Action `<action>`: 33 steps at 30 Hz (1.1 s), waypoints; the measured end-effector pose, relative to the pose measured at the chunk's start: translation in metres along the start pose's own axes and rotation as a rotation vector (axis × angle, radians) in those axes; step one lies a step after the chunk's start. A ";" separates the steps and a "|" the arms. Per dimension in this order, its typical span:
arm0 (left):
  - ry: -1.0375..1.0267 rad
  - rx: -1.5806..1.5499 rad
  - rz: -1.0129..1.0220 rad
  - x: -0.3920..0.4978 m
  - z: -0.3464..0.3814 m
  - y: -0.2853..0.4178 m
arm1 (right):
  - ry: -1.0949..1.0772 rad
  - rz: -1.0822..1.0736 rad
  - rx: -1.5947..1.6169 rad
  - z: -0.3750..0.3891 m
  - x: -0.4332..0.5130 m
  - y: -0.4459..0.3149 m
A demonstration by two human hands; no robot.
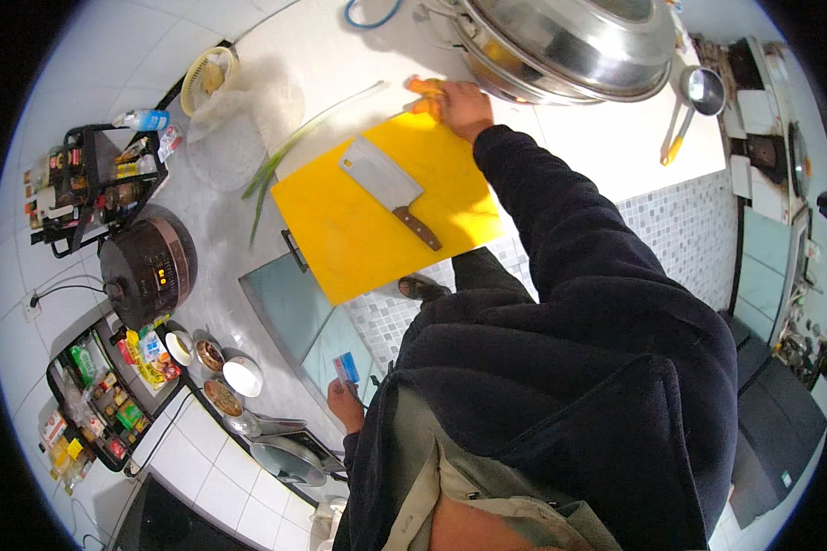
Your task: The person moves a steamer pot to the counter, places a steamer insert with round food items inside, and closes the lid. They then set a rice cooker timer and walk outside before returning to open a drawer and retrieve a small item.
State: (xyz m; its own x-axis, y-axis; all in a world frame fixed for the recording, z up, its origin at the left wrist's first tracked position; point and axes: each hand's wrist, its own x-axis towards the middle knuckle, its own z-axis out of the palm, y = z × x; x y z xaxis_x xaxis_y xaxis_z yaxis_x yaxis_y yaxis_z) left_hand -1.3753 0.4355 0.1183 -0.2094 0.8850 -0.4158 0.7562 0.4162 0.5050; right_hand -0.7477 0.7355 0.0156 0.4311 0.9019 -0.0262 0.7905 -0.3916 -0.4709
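My right hand (pixel 465 109) is at the far edge of a yellow cutting board (pixel 324 237), its fingers closed around orange pieces (pixel 424 86) that look like carrots. On the board lies a cleaver (pixel 382 172) with a wide steel blade and a riveted wooden handle, untouched. Green onion stalks (pixel 282 155) rest on the counter beyond the board's left edge. Low at my left side, before the cabinet doors, my left hand (pixel 346 406) pinches a small blue, white and red card or packet (pixel 346 368); its fingers are partly hidden.
A large lidded steel steamer pot (pixel 565 48) stands at the back right, a ladle (pixel 703 93) beyond it. Leftward are a yellow basket (pixel 207 79), a clear plastic bag (pixel 227 148), a multicooker (pixel 148 268), bowls (pixel 242 377) and seasoning racks (pixel 89 186). The board overhangs the counter edge.
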 end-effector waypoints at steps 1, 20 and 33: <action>0.005 0.046 0.123 -0.004 0.002 -0.008 | 0.151 -0.088 0.118 -0.005 -0.009 0.014; -0.113 0.166 0.193 0.019 0.012 -0.040 | -0.035 -0.115 0.208 -0.092 -0.132 0.033; -0.170 0.140 0.019 0.017 0.011 -0.015 | -1.178 -0.545 -0.329 -0.146 -0.243 0.104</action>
State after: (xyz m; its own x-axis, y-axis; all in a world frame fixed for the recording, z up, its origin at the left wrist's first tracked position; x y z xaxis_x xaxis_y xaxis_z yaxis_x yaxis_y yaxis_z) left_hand -1.3837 0.4419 0.0950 -0.0958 0.8398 -0.5344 0.8402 0.3561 0.4090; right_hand -0.7071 0.4493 0.1017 -0.4687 0.5094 -0.7217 0.8794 0.1910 -0.4362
